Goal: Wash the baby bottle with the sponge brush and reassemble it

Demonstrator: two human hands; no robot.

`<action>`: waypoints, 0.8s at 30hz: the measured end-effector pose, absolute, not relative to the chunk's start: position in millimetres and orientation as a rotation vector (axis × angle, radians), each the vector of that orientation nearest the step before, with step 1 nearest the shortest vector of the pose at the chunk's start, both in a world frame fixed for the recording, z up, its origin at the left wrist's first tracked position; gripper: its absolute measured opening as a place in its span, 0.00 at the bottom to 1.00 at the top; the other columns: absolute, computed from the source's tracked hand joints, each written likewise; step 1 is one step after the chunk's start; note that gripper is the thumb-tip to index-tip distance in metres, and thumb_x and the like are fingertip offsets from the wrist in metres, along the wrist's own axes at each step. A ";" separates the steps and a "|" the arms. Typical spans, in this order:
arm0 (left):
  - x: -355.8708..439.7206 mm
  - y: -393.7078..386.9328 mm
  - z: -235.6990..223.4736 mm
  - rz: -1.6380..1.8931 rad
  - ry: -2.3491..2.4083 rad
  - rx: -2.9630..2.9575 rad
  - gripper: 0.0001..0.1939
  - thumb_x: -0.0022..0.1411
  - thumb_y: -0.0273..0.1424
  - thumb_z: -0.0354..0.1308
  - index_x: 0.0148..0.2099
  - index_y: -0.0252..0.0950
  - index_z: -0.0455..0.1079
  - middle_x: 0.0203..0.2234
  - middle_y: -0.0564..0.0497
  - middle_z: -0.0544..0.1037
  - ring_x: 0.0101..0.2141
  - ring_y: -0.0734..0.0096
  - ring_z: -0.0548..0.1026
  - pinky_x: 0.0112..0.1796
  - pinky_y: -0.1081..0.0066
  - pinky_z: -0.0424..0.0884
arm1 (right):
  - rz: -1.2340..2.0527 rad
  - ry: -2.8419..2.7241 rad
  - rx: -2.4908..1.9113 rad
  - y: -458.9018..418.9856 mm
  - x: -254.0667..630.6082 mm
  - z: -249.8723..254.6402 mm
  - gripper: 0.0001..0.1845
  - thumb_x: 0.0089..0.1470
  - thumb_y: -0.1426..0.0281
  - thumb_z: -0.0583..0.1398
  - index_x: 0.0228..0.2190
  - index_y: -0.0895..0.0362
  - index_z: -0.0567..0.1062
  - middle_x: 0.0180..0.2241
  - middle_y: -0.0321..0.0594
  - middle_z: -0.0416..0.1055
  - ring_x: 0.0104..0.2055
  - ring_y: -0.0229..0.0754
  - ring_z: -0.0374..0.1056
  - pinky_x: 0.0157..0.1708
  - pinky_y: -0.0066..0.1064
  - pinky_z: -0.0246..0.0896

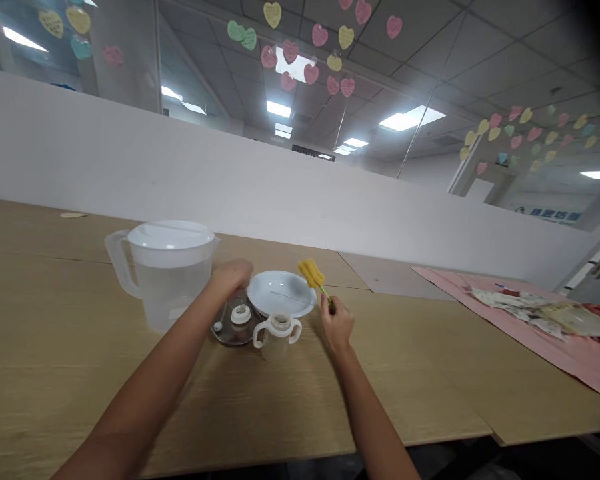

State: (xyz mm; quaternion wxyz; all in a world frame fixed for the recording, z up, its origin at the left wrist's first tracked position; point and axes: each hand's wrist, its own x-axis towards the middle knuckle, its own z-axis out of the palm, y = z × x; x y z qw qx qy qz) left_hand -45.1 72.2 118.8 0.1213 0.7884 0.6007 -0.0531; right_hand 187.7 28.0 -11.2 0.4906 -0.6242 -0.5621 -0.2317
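Note:
My right hand (337, 323) grips the thin green handle of a sponge bottle brush (311, 273), its yellow head raised beside the white bowl (260, 294). My left hand (234, 273) is blurred over a round metal tray (235, 335), and its fingers do not show clearly. On that tray lie a white ring cap with a nipple (241, 315) and a small white weighted straw end (218, 327). A clear baby bottle (275, 345) with two white handles stands upright, its mouth uncovered, in front of the bowl.
A large lidded plastic pitcher (167, 280) stands left of the tray, partly behind my left forearm. At the right, a pink cloth (540, 340) bears crumpled packaging. A low white partition (250, 183) runs along the back of the wooden table (405, 387).

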 end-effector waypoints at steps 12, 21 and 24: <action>6.8 0.3 122.2 -0.209 1.267 2.717 0.29 0.31 0.36 0.66 0.41 0.39 0.69 0.34 0.51 0.73 0.34 0.62 0.71 0.30 0.73 0.64 | -0.510 -1.361 -1.506 26.8 187.9 -10.2 0.23 0.54 0.58 0.47 0.17 0.59 0.66 0.14 0.33 0.58 0.17 0.32 0.51 0.20 0.24 0.42; 2.8 18.4 122.7 -0.222 0.829 2.830 0.27 0.39 0.40 0.61 0.45 0.44 0.64 0.35 0.55 0.71 0.34 0.68 0.69 0.29 0.75 0.61 | -0.323 -1.149 -1.407 24.8 189.4 -6.5 0.19 0.52 0.65 0.45 0.36 0.62 0.68 0.26 0.43 0.68 0.25 0.38 0.61 0.26 0.26 0.52; 1.2 18.6 125.1 -0.117 0.709 2.846 0.26 0.40 0.37 0.61 0.44 0.43 0.64 0.36 0.55 0.70 0.35 0.70 0.68 0.31 0.75 0.61 | -0.308 -1.160 -1.410 24.6 188.5 -6.1 0.18 0.52 0.65 0.45 0.35 0.62 0.69 0.26 0.42 0.68 0.25 0.38 0.61 0.26 0.26 0.51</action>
